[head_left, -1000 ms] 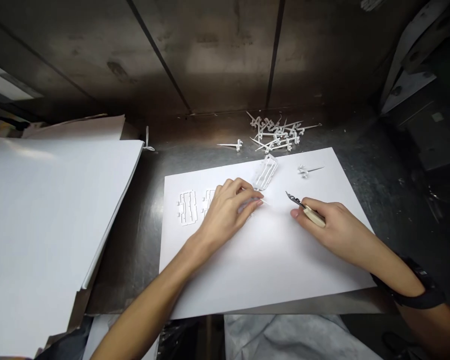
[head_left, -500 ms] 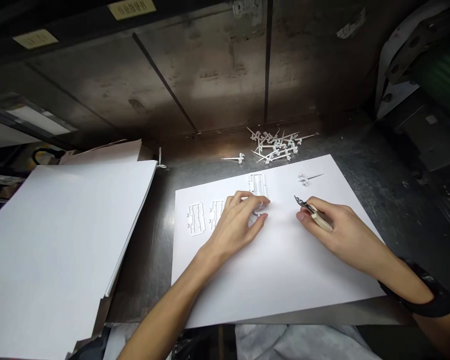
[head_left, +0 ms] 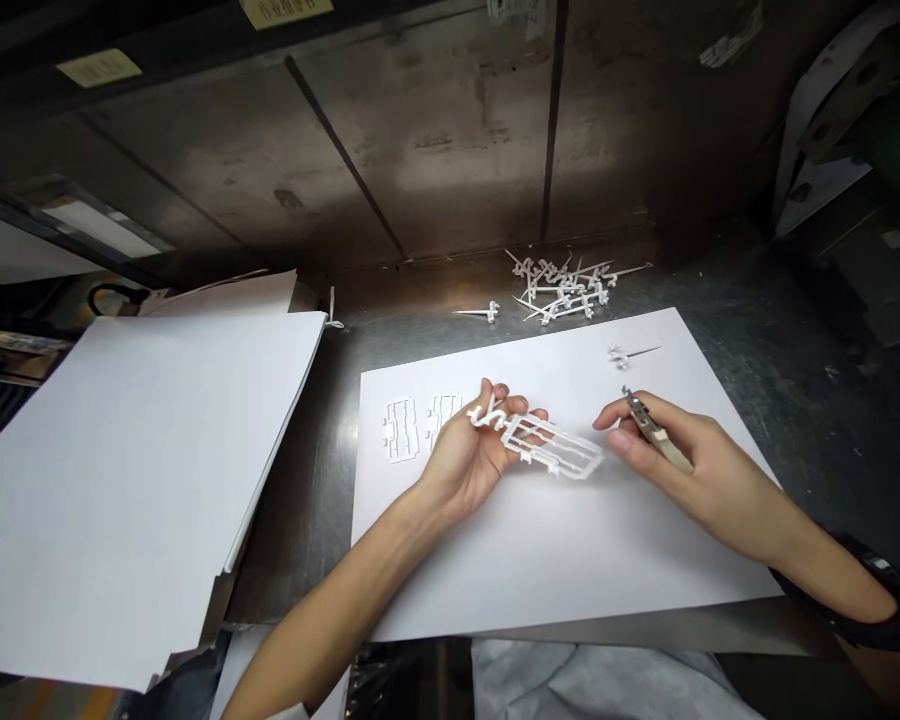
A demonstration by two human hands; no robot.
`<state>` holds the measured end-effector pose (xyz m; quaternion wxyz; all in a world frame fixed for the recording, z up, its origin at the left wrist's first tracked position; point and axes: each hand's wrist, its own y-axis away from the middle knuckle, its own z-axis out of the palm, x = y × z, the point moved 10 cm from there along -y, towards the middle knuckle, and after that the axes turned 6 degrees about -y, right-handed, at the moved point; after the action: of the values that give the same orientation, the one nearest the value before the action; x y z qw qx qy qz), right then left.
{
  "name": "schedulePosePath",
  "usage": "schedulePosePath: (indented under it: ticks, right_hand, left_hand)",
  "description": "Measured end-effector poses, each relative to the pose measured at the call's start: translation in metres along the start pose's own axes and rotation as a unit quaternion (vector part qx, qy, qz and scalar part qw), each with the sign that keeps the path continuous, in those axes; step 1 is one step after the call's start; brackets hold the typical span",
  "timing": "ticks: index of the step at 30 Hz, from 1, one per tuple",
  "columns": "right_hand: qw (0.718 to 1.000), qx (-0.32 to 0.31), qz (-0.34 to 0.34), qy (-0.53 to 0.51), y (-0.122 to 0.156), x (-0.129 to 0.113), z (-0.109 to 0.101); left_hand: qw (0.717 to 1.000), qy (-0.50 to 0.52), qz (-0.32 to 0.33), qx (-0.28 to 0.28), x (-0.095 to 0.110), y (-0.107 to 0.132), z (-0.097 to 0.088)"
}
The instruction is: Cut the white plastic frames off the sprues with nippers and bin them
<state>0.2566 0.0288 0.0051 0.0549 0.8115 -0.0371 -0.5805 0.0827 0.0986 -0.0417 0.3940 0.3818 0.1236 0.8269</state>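
A dark metal bench (head_left: 300, 500) is running up to a stained metal wall (head_left: 450, 160), its panels being divided by dark seams; yellowish labels (head_left: 99, 68) are showing at upper left. A stack of large white sheets (head_left: 142, 420) is lying at the left, and one white sheet (head_left: 562, 570) is covering the middle of the bench. Beyond its far edge, a pile of white plastic pieces (head_left: 562, 290) with thin pointed stems is resting on the metal, a single stemmed piece (head_left: 487, 312) lying just to its left; another stemmed piece (head_left: 621, 356) is lying on the sheet. Two flat white outlines (head_left: 400, 430) are lying at the sheet's left side, one being partly hidden by the left hand (head_left: 461, 470). The white frame (head_left: 549, 445) is being held above the sheet: it is showing an oblong outline, long inner bars, small tabs along its near side and a curled end toward the left, the right end blurring. The left fingers are curling behind it, gripping it; the thumb's exact contact cannot be told. The right hand (head_left: 686, 470) is wrapping a pale-handled tool (head_left: 660, 438), its thumb and forefinger tips standing apart near the frame's right end
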Motion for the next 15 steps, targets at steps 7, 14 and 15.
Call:
schedulePosePath:
  ticks: [7,14,15]
  right_hand:
    - [0.994,-0.102,0.013,-0.038,0.007,-0.004,0.031]
    - [0.997,0.033,0.006,-0.066,0.001,-0.004,-0.003]
    - [0.997,0.033,0.005,-0.065,0.000,-0.004,-0.004]
  left_hand:
    - [0.996,0.018,-0.081,-0.037,-0.028,0.004,0.005]
    - [0.976,-0.155,0.005,-0.150,-0.026,0.014,0.028]
    - [0.971,-0.174,0.020,-0.164,-0.024,0.016,0.031]
